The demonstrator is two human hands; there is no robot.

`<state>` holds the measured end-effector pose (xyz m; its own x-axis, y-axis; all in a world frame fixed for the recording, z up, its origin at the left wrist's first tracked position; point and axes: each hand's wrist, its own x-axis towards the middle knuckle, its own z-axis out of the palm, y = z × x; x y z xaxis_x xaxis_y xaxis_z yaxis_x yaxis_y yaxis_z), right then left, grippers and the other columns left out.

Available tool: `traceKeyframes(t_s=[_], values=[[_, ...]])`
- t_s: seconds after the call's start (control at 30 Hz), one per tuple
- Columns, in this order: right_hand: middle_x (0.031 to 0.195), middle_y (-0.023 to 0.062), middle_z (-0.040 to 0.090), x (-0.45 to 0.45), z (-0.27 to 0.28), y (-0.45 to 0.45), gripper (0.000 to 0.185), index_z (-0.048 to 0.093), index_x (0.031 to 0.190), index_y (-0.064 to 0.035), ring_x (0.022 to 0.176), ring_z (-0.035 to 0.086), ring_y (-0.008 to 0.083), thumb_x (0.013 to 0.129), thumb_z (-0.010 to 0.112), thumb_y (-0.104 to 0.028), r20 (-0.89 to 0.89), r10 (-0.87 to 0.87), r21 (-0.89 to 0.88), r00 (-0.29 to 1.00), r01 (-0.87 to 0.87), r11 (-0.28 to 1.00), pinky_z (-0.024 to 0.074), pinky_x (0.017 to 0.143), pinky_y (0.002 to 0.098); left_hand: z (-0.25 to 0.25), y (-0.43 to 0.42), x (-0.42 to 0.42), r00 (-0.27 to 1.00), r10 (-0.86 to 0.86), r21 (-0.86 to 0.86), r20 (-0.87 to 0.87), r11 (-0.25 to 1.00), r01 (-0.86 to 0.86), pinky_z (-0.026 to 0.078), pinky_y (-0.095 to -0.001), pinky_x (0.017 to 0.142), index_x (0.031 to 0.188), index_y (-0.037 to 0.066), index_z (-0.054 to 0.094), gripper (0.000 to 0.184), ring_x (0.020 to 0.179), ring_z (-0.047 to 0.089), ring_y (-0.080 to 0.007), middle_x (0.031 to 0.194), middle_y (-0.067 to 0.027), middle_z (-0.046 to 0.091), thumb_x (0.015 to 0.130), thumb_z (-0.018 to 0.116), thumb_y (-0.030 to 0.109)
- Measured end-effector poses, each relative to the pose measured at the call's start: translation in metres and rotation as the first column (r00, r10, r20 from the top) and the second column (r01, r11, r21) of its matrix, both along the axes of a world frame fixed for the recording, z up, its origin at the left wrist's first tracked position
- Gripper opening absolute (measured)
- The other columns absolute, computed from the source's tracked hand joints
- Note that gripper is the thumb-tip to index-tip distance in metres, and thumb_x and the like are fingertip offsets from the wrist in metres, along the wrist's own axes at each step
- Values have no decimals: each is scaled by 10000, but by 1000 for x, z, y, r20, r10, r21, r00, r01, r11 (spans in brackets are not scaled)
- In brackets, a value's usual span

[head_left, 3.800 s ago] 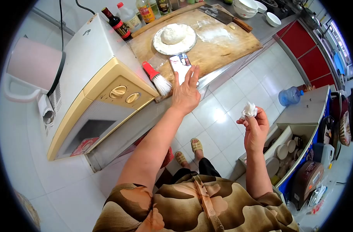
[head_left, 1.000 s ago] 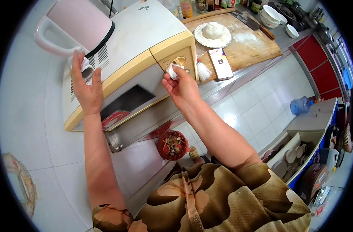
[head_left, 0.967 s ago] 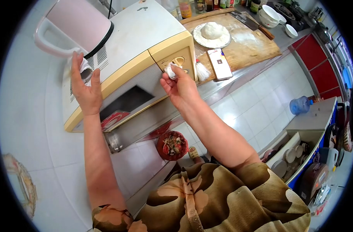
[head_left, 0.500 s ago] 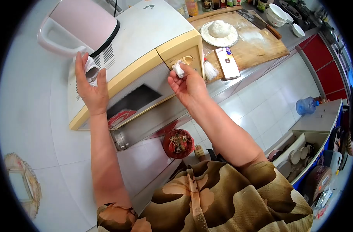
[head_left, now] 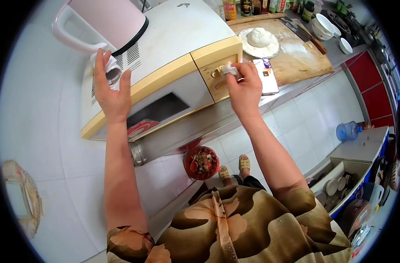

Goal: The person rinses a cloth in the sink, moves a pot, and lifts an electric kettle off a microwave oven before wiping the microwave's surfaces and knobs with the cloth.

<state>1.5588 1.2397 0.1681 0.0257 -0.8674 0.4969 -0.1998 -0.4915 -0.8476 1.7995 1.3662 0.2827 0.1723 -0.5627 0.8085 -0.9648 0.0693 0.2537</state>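
Note:
A crumpled white tissue (head_left: 230,69) is pinched between the thumb and fingers of my right hand (head_left: 247,90). That hand is in front of the cream microwave's (head_left: 165,79) control panel, where the tissue is beside the upper knob (head_left: 216,72). A lower knob (head_left: 220,86) shows beneath it. My left hand (head_left: 112,98) has its fingers stretched and its thumb apart at the microwave's left end. Just behind its palm lies a roll of white paper (head_left: 113,74); whether they touch I cannot tell. Above the roll stands a pink kettle (head_left: 108,22) on the microwave's top.
On the wooden board (head_left: 296,65) are a plate of flour with dough (head_left: 259,40), a cleaver (head_left: 296,30) and a phone (head_left: 266,78). Bottles and white bowls (head_left: 322,26) stand behind. Below me are a red waste bin (head_left: 201,163) and an open drawer (head_left: 331,179).
My right hand has moved right across the control panel with the tissue, from near the door seam to beside the knobs. The left hand remains by the paper roll. The view has shifted slightly.

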Motion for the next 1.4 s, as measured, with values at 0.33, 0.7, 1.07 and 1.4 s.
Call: traceKeyframes(t_s=[0.33, 0.7, 1.07, 1.4], values=[[940, 69, 633, 3, -2, 11, 206, 695, 976, -50, 741, 646, 225, 775, 704, -3, 20, 75, -59, 997, -74, 996, 522, 649, 320, 1, 0, 0, 999, -25, -4, 37, 1000, 25, 371, -387, 1092, 1486, 42, 366, 654, 1269, 522, -286, 1354, -202, 551, 914, 647, 187], [932, 71, 642, -1, -2, 13, 173, 703, 975, -42, 695, 647, 216, 806, 689, -6, 104, 79, -29, 991, -76, 997, 526, 642, 327, -3, -3, -1, 1000, 2, 5, 30, 1000, -2, 374, -383, 1090, 1485, 43, 368, 670, 1260, 530, -284, 1339, -193, 568, 895, 653, 181], [909, 81, 633, -3, -17, 8, 151, 695, 971, -9, 704, 622, 195, 820, 687, -4, 65, 80, -25, 995, -79, 997, 501, 621, 302, -3, -4, 1, 999, 4, -20, 39, 1000, -3, 415, -374, 1044, 1461, 45, 404, 688, 1214, 562, -290, 1312, -179, 588, 864, 718, 185], [924, 94, 643, -2, -5, 9, 151, 696, 970, -26, 679, 648, 245, 821, 678, -42, 91, 99, -8, 991, -98, 995, 523, 631, 342, 0, -3, 0, 999, -1, -12, 36, 1000, 2, 410, -378, 1045, 1459, 20, 394, 663, 1227, 556, -300, 1322, -189, 583, 893, 686, 209]])
